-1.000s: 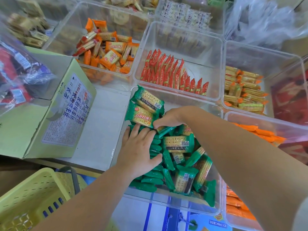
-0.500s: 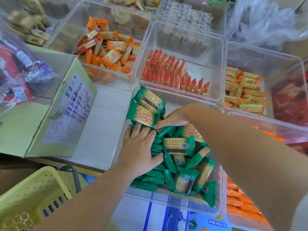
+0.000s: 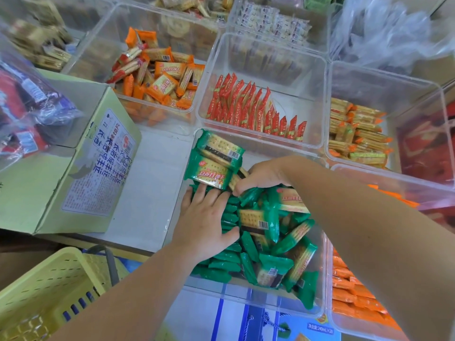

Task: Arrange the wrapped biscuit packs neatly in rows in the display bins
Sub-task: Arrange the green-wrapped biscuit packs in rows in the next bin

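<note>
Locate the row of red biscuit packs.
Head view, upper centre: the red packs stand in a clear bin behind the green packs, between orange packs left and yellow packs right.

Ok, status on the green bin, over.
Left hand flat, pressing the green row. Right hand pinching a green pack at the far end. Loose pile crowds the right of the bin.

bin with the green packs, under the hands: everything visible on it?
Clear rigid plastic bin, rectangular with rounded corners, open-topped, in the near row. It holds green packs: an edge-on row along its left side, a loose jumble on the right, two propped at the far-left corner. The left hand presses flat on the row; the right hand curls round packs at the far end.
</note>
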`<move>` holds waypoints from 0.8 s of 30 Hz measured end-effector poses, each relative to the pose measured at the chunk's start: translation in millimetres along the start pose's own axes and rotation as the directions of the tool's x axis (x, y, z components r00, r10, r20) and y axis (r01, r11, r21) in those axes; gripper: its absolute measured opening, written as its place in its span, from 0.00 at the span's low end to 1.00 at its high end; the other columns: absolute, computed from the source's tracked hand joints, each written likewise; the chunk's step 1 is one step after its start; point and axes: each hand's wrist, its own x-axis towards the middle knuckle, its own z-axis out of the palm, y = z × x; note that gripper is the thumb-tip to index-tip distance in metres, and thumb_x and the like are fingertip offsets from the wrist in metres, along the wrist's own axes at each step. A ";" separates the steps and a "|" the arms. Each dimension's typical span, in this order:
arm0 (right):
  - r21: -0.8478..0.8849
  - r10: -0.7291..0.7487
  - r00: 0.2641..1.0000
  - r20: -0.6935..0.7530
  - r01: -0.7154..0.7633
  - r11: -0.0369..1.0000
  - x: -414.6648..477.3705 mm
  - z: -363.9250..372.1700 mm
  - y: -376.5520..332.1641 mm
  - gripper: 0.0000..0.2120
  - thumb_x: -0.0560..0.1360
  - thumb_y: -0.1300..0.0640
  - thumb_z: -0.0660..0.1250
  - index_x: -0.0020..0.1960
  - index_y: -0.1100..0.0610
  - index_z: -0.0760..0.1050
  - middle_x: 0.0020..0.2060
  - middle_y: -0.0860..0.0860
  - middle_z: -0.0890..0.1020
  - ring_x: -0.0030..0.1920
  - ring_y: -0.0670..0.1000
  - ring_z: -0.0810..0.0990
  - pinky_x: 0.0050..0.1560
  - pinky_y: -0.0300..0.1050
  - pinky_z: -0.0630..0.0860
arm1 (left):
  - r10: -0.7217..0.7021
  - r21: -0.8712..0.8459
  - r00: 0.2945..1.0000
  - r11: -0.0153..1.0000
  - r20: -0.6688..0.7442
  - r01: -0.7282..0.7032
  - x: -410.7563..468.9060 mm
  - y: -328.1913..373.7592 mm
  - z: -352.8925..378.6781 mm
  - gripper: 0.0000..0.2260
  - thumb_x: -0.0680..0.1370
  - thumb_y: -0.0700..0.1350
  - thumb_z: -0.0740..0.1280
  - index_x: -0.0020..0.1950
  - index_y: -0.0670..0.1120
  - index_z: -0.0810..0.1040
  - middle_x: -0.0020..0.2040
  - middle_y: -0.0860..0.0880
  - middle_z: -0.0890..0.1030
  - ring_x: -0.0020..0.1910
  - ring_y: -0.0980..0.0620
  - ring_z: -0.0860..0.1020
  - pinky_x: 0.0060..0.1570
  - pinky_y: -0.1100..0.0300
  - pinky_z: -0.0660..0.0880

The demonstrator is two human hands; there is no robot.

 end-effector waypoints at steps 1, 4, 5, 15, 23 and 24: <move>-0.016 -0.003 1.000 -0.013 0.003 1.000 -3.5 -0.8 2.0 0.34 0.60 0.30 0.70 0.56 0.53 0.81 0.48 0.50 0.87 0.49 0.54 0.86 0.60 0.52 0.79 | 0.004 -0.002 1.000 1.000 -0.012 -0.004 -0.6 0.0 0.7 0.33 0.69 0.68 0.63 0.68 0.52 0.71 0.63 0.54 0.73 0.70 0.46 0.66 0.73 0.39 0.59; -0.155 -0.061 0.988 -0.139 0.039 0.987 -18.3 -2.7 6.6 0.36 0.58 0.27 0.68 0.56 0.51 0.79 0.48 0.49 0.85 0.47 0.52 0.84 0.56 0.51 0.79 | -0.002 -0.004 0.999 1.000 -0.046 0.002 -2.1 1.0 1.1 0.32 0.68 0.69 0.63 0.67 0.52 0.72 0.62 0.55 0.75 0.64 0.49 0.69 0.66 0.44 0.65; -0.209 -0.078 0.980 -0.181 0.039 0.977 -24.2 -3.0 8.4 0.36 0.58 0.26 0.67 0.55 0.50 0.78 0.47 0.49 0.84 0.46 0.51 0.83 0.54 0.51 0.80 | -0.007 -0.008 0.999 1.000 -0.049 0.007 -2.2 1.3 0.9 0.33 0.69 0.69 0.63 0.68 0.52 0.72 0.62 0.55 0.75 0.64 0.50 0.69 0.64 0.45 0.67; -0.452 0.018 0.829 -0.559 -0.323 0.831 -72.0 16.9 19.6 0.30 0.63 0.26 0.65 0.50 0.49 0.76 0.38 0.46 0.79 0.39 0.51 0.79 0.35 0.45 0.75 | -0.012 0.035 1.000 0.999 0.023 0.011 -0.7 1.4 -0.8 0.35 0.70 0.69 0.60 0.72 0.52 0.69 0.67 0.53 0.72 0.73 0.45 0.63 0.74 0.38 0.57; -0.617 -0.102 0.803 -0.587 -0.363 0.698 -53.2 30.5 10.4 0.37 0.68 0.32 0.70 0.70 0.49 0.67 0.58 0.54 0.74 0.57 0.59 0.75 0.41 0.54 0.67 | -0.010 0.034 0.999 0.999 0.034 0.009 -0.5 0.7 -0.2 0.35 0.70 0.70 0.59 0.72 0.53 0.68 0.68 0.54 0.71 0.74 0.46 0.62 0.75 0.39 0.55; -0.600 -0.107 0.819 -0.563 -0.316 0.735 -48.4 30.7 10.2 0.36 0.68 0.34 0.71 0.70 0.48 0.67 0.57 0.54 0.74 0.56 0.58 0.75 0.42 0.53 0.70 | -0.010 0.036 0.999 0.999 0.038 0.009 -0.3 0.7 -0.2 0.35 0.70 0.70 0.58 0.73 0.52 0.68 0.68 0.54 0.71 0.74 0.45 0.61 0.75 0.39 0.55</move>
